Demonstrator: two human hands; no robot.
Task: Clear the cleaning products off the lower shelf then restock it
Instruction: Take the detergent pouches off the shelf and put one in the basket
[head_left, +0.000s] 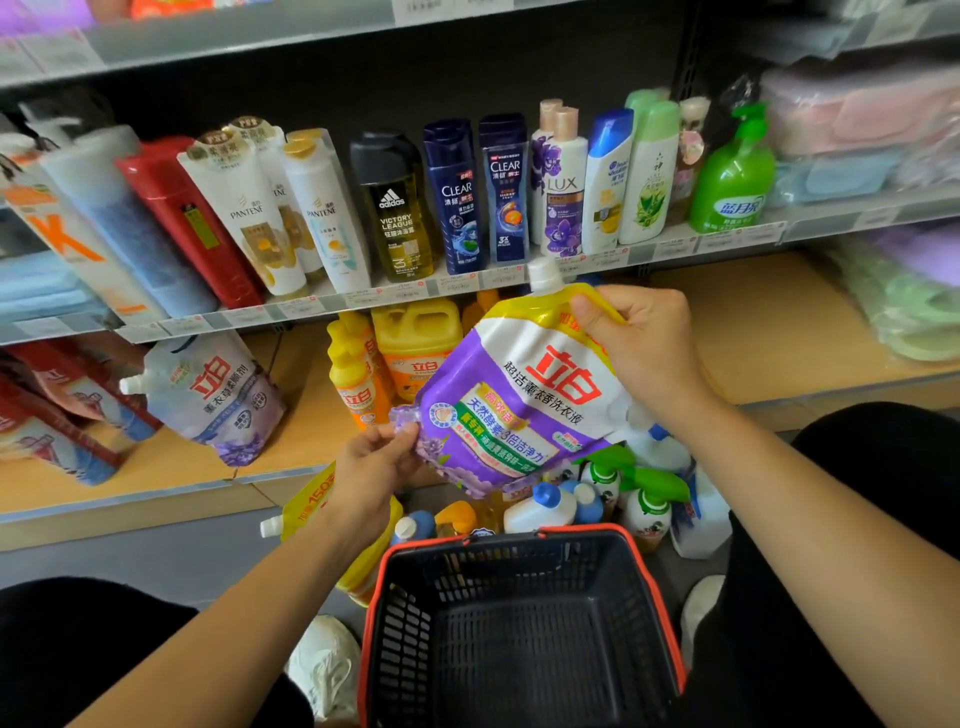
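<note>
I hold a purple and yellow detergent refill pouch (519, 395) with a white cap in front of the lower shelf (769, 332). My right hand (639, 338) grips its top right corner. My left hand (374, 462) pinches its bottom left corner. On the lower shelf stand orange and yellow detergent bottles (384, 364), and a white and purple pouch (213, 395) leans at the left beside red packs (57, 410). Several bottles (613, 499) and a yellow pouch (311, 509) lie on the floor below the shelf.
A dark shopping basket with an orange rim (519, 623) stands on the floor between my knees, with nothing inside. The upper shelf carries shampoo and body wash bottles (452, 197). Folded towels (862, 114) fill the shelves at right.
</note>
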